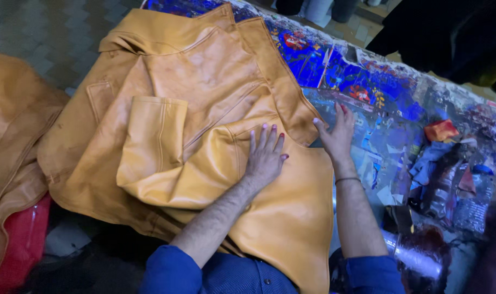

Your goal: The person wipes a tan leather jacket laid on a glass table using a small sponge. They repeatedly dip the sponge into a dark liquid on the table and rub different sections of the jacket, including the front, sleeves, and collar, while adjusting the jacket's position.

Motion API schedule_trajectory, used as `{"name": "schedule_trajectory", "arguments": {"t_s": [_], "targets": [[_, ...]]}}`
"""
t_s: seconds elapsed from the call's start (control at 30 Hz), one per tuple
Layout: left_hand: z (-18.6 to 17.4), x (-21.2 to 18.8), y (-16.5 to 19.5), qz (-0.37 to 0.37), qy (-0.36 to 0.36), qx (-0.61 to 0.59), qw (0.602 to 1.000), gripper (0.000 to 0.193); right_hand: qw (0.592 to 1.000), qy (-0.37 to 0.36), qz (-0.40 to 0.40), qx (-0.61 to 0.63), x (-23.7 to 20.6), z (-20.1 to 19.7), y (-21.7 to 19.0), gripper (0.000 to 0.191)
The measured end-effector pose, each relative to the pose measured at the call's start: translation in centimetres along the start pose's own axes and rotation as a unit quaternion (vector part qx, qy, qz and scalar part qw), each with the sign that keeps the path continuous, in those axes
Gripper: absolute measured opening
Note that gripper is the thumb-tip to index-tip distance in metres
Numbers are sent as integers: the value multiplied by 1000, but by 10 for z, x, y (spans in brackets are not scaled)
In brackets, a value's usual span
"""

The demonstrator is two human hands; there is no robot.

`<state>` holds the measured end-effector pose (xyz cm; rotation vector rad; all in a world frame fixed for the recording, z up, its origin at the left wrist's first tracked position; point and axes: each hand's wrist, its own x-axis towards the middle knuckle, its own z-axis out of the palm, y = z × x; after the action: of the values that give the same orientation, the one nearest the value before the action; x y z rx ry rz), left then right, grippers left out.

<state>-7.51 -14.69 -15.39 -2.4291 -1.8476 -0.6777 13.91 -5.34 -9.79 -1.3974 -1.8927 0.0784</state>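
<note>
Jacket [193, 109] spread on table [400, 109]. Left hand [265, 158] flat on it, fingers spread, gripping nothing. Right hand [335, 130] open at jacket edge, apparently touching.

A table [367, 81] runs from the top middle of the frame down to the right edge, its top covered in a busy print of blue, red and white. A tan leather jacket [204, 109] lies spread flat on it, filling the centre and left and hanging over the near edge at the lower middle. At the right side a small heap of red and blue cloth scraps [441, 163] lies on the printed surface.
</note>
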Motion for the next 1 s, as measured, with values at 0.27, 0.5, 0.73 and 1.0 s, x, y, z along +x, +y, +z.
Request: {"name": "schedule_trajectory", "arguments": {"t_s": [0.27, 0.5, 0.73, 1.0], "targets": [[3, -79, -12, -108, -56, -22, 992, 85, 904, -407, 93, 86, -2, -12, 27, 39], [-1, -34, 65, -154, -70, -147, 975, 120, 728, -379, 326, 469, -23, -32, 50, 34], [1, -20, 105, -197, 38, -238, 950, 67, 594, -395, 176, 678, -59, -41, 51, 56], [-10, -1, 96, -169, 208, -324, 907, 17, 581, -306, 339, 674, -100, -3, 70, 39]]}}
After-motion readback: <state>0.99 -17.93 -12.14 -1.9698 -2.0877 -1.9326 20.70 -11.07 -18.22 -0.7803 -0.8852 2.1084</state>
